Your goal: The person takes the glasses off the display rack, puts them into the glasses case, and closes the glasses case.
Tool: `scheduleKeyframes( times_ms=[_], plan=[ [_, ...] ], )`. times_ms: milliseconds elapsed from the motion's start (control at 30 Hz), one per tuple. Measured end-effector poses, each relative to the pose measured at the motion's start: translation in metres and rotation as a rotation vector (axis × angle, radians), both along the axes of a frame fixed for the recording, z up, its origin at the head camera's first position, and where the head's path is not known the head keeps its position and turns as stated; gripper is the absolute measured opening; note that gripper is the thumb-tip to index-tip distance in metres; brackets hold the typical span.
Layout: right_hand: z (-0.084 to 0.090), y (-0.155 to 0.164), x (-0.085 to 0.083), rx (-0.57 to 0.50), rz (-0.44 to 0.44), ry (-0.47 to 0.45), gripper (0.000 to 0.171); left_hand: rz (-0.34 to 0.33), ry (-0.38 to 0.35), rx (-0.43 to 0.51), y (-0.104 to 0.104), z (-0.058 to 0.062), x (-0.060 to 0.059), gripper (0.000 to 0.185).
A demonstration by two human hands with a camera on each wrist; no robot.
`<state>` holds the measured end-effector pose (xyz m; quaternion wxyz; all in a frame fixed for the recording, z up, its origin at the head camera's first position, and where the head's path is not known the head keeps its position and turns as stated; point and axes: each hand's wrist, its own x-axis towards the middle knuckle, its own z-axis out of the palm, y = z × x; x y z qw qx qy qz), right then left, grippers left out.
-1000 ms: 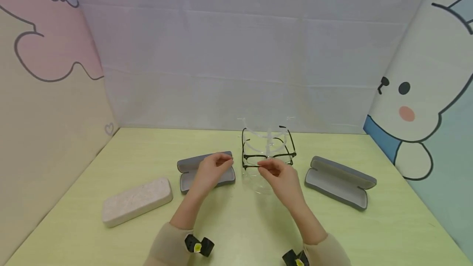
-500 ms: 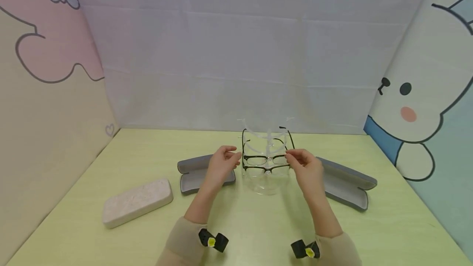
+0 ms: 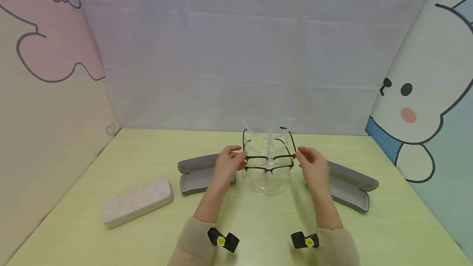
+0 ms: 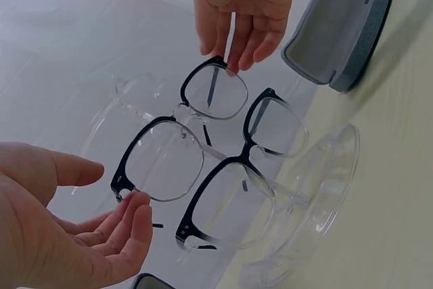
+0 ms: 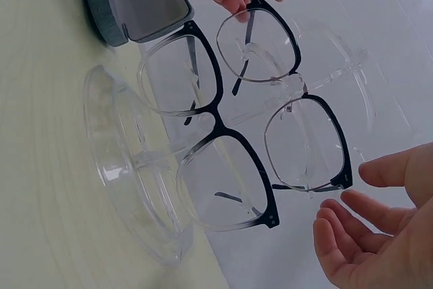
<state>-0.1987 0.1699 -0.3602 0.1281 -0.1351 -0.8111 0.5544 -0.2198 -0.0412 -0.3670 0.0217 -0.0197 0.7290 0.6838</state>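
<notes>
A clear acrylic stand [image 3: 266, 188] carries two pairs of black-rimmed glasses, one above the other. My left hand [image 3: 239, 157] is at the left end of the upper glasses [image 3: 269, 159], and my right hand [image 3: 301, 156] is at their right end. In the left wrist view the left hand [image 4: 118, 187] has relaxed fingers just touching the frame corner of the upper glasses [image 4: 125, 167], with the thumb apart. In the right wrist view the right hand [image 5: 346, 191] hovers loosely spread beside the other corner [image 5: 342, 167]. The lower glasses [image 3: 267, 170] rest untouched.
An open grey case [image 3: 196, 173] lies left of the stand, behind my left hand. A second open grey case [image 3: 351, 188] lies on the right. A closed pale pink case [image 3: 136, 201] sits further left on the green table [image 3: 258, 225]. Walls enclose three sides.
The left hand left the grey case and moved right to the glasses' left end. The right hand moved from the front of the lower pair up to the upper pair's right end.
</notes>
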Motion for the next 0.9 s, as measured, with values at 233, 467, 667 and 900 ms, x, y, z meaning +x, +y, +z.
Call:
scheduleKeyframes(
  times_ms=[233, 467, 667, 900],
  plan=[
    [-0.0041, 0.0000, -0.0018, -0.059, 0.058, -0.034, 0.033, 0.003, 0.000, 0.008, -0.0012, -0.0009, -0.0004, 0.037],
    [-0.0055, 0.0013, -0.0044, -0.107, 0.046, -0.016, 0.029, -0.022, 0.037, 0.020, -0.0037, -0.0004, -0.0032, 0.037],
    [-0.0032, 0.0014, -0.0034, -0.167, 0.046, -0.005, 0.029, -0.014, 0.047, 0.043, -0.0030, 0.0030, -0.0017, 0.038],
    [0.0030, 0.0029, 0.0019, -0.183, 0.039, 0.033, 0.028, -0.066, 0.057, 0.023, -0.0068, 0.0049, -0.0019, 0.034]
  ],
)
